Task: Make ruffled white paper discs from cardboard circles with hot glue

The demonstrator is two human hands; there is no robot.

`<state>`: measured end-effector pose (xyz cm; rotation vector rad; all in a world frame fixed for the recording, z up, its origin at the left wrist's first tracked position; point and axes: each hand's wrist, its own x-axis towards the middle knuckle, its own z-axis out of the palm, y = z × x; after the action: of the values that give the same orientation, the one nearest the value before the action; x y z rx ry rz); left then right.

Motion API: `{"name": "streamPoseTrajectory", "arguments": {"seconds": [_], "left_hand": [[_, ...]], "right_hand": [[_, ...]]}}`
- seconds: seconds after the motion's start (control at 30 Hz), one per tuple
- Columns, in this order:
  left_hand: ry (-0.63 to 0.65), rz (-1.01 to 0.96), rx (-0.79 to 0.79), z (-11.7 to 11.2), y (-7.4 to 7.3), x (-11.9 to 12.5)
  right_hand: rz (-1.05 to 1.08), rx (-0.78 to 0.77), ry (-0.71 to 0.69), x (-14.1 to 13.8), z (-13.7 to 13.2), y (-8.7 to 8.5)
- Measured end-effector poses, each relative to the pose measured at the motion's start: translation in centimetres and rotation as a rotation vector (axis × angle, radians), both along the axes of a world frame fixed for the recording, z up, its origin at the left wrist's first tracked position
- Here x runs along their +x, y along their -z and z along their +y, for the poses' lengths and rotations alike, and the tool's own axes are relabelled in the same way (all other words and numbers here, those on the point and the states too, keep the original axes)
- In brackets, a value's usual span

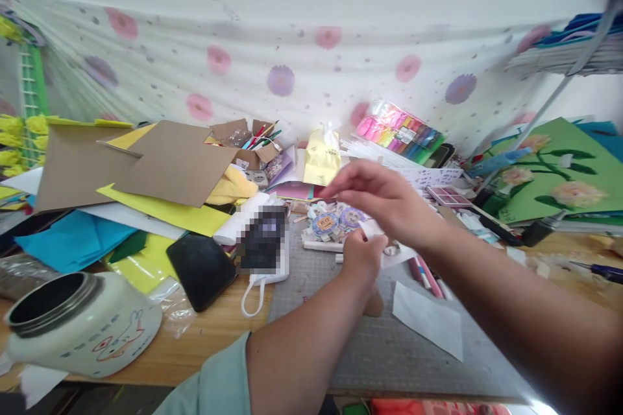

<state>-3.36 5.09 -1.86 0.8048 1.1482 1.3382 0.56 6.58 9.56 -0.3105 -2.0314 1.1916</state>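
My left hand [361, 254] is closed in a pinch on a small white paper piece [374, 228] above the grey cutting mat [389, 350]. My right hand [384, 198] reaches over it from the right, fingers loosely curled and pointing left, touching the same paper piece. Just behind the hands lie several round printed stickers [335, 220]. What the right fingers grip, if anything, is partly hidden.
A white jar [82, 324] lies on its side at front left. A black phone [200, 270], cardboard [170, 162], yellow and blue paper sheets [73, 240], a clay pack [399, 130], a green flower card [564, 175] and a white paper scrap [428, 318] crowd the wooden table.
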Motion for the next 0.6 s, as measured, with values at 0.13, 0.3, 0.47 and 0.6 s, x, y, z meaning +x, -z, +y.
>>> {"name": "streamPoseTrajectory", "arguments": {"seconds": [0.13, 0.3, 0.47, 0.6], "left_hand": [[0.011, -0.147, 0.04, -0.4, -0.4, 1.3], [0.121, -0.277, 0.032, -1.6, -1.1, 2.1], [0.167, -0.31, -0.056, -2.1, -1.1, 2.5], [0.209, -0.307, -0.115, -2.1, -1.2, 2.7]], "right_hand": [[-0.064, 0.097, 0.437, 10.3, 1.5, 1.4], [-0.358, 0.398, 0.466, 17.9, 0.1, 6.2], [-0.37, 0.568, 0.395, 18.7, -1.6, 9.0], [-0.291, 0.666, 0.41, 19.0, -1.5, 9.3]]}}
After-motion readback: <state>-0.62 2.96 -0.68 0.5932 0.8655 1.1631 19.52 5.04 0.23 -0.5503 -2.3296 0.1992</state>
